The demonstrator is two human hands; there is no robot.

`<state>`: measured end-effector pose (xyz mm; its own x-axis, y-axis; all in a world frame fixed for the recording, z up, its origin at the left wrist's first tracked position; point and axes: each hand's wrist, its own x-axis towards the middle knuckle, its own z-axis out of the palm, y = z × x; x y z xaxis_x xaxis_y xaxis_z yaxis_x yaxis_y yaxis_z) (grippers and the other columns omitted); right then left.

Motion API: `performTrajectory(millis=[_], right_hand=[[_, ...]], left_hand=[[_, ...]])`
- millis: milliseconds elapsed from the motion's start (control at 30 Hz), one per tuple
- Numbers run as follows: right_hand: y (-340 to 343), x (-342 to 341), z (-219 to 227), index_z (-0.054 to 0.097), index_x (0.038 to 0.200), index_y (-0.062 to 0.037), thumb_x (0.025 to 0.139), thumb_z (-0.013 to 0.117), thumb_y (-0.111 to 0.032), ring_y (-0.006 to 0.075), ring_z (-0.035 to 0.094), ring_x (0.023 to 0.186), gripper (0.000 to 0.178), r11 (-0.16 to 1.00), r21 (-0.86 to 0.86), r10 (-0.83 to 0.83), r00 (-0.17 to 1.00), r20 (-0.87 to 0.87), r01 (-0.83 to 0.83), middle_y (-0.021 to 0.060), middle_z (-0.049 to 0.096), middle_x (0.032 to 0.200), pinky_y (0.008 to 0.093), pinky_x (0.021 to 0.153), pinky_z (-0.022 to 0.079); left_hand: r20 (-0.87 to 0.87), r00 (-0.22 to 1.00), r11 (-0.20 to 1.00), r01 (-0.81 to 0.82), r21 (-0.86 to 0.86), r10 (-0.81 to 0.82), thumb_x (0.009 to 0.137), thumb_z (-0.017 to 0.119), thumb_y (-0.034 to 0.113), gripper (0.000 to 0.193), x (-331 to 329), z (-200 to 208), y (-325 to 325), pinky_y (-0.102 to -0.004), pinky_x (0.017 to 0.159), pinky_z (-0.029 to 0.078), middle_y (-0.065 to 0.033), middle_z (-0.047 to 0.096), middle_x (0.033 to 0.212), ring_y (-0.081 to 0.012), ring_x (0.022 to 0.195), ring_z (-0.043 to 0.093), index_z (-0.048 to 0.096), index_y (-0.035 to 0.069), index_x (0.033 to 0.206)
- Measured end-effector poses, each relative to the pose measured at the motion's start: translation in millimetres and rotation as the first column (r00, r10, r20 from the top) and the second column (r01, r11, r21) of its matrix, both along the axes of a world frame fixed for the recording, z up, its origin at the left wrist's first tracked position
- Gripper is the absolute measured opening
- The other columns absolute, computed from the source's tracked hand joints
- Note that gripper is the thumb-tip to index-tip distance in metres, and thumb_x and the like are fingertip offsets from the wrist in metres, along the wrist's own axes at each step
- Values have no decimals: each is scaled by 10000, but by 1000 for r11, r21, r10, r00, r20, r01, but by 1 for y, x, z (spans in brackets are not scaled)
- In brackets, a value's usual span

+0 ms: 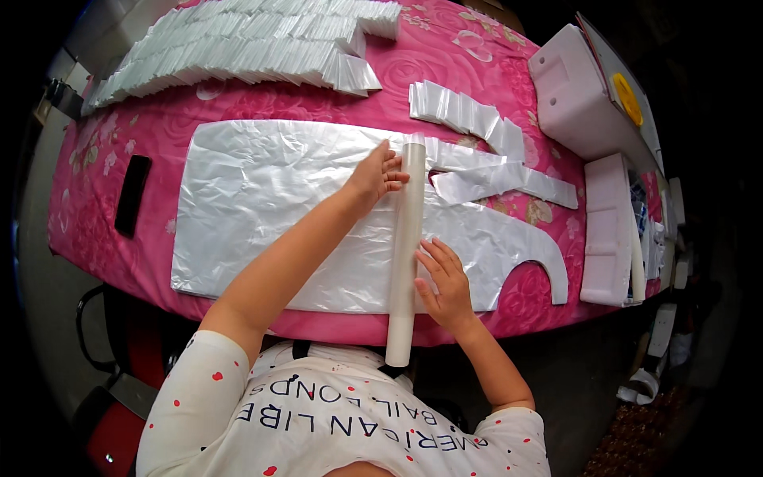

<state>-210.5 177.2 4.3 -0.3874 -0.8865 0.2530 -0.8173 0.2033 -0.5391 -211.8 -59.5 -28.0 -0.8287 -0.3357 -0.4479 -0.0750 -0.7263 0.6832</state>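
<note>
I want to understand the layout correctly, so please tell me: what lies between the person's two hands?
In the head view, a long whitish tube lies between the left hand and right hand, across the plastic sheet.

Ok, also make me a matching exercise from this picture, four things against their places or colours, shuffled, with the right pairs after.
Things:
1. Pale tube
2. Black rectangular object
3. Tablecloth
4. Foam boxes

Places or colours:
A. Pink, floral
B. Right side of the picture
C. Between left hand and right hand
D. Left of the plastic sheeting

Pairs: 1-C, 2-D, 3-A, 4-B.
</note>
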Motion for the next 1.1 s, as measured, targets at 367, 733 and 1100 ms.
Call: performTrajectory(millis=[367,733,1100], right_hand=[[-37,-17,-8,398,1332,-92,843,478,-450,302,206,1347,611,912,246,374,913,-164,-329,110,322,1418,444,1087,170],[-190,120,28,541,1159,-17,823,571,-371,320,401,1224,489,611,-254,789,604,115,-750,149,511,1239,430,1031,302],[-300,157,-20,470,1258,-56,836,516,-374,322,281,1302,530,733,188,680,711,-176,-654,145,383,1360,463,1079,170]], left_hand=[[2,995,966,-101,-237,104,923,250,534,653,70,20,-35,-273,628,442,-158,520,1239,-148,700,573,332,8,1300],[-8,864,723,-426,-545,503,911,221,587,712,316,28,-66,-216,607,431,-162,450,1311,-93,622,533,299,21,1336],[241,826,99,222,-970,509,767,649,156,715,377,21,-4,-356,886,407,-179,513,1167,-281,985,515,267,-48,1336]])
